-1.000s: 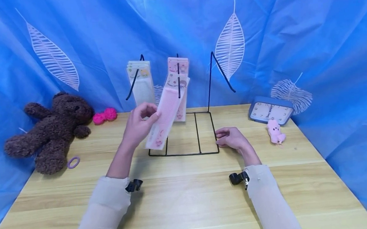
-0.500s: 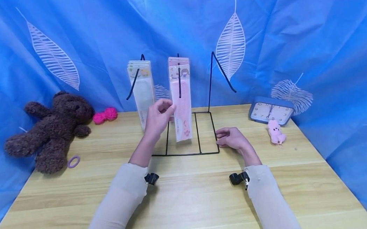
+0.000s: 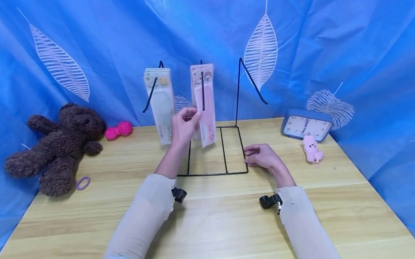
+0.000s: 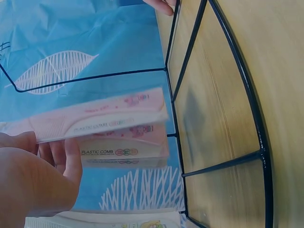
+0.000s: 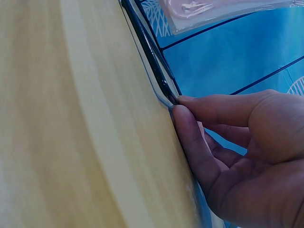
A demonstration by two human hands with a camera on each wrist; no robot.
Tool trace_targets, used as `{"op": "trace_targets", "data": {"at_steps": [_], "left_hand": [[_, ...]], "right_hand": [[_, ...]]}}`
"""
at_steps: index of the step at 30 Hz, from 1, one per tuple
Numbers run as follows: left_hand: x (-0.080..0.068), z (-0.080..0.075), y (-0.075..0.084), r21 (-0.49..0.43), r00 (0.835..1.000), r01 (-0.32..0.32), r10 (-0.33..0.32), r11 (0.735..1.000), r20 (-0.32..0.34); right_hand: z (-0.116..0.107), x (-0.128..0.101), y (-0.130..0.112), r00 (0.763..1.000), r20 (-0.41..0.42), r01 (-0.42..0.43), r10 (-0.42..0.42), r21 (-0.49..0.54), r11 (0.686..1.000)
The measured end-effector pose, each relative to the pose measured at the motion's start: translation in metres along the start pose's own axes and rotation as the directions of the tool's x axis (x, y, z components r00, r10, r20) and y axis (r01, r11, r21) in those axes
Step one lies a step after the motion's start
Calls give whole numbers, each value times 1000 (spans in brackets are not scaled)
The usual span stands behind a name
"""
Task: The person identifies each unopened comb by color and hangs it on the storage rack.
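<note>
A pink packaged comb (image 3: 206, 115), hung on the black wire rack (image 3: 239, 103), was pinched by the left hand (image 3: 183, 128); the rack's base was touched by the right hand's (image 3: 262, 156) curled grip.

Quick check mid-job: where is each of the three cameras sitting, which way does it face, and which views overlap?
Head: worn on the head, looks forward and down at the wire rack, table and blue backdrop; both sleeved arms show, with left hand and right hand.
Left wrist: on the left wrist, looks past the left hand to the pink comb pack.
Right wrist: on the right wrist, low along the table, at the right hand touching the rack's base.
All three share the wire rack.
</note>
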State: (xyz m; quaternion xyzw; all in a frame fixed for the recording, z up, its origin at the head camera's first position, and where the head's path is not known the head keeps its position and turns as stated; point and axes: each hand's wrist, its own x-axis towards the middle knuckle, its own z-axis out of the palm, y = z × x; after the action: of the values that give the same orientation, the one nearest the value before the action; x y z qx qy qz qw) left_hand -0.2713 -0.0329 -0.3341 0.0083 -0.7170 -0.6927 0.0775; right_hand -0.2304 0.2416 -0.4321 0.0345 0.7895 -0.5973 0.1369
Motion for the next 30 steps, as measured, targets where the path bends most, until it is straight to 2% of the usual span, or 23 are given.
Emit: {"op": "trace_targets", "data": {"at_steps": [5, 12, 17, 20, 24, 30], "left_hand": [[3, 0, 0, -9, 999, -4, 3, 1000, -32], [6, -2, -2, 26, 997, -37, 39, 999, -67], [3, -5, -6, 16, 997, -33, 34, 999, -68], [-2, -8, -10, 28, 998, -30, 31, 999, -49], [-8, -14, -15, 74, 1000, -27, 26, 997, 10], [-21, -35, -15, 199, 992, -45, 20, 979, 126]], "right_hand": [[0, 1, 0, 1000, 1, 1, -1, -2, 1000], [2, 3, -2, 1000, 8, 2, -2, -4, 1000], [4, 5, -1, 1000, 17, 7, -7, -3, 1000], [5, 5, -2, 1000, 17, 2, -2, -5, 1000], [2, 2, -4, 1000, 6, -3, 3, -12, 1000], [-5, -7, -12, 999, -15, 34, -35, -42, 999]]}}
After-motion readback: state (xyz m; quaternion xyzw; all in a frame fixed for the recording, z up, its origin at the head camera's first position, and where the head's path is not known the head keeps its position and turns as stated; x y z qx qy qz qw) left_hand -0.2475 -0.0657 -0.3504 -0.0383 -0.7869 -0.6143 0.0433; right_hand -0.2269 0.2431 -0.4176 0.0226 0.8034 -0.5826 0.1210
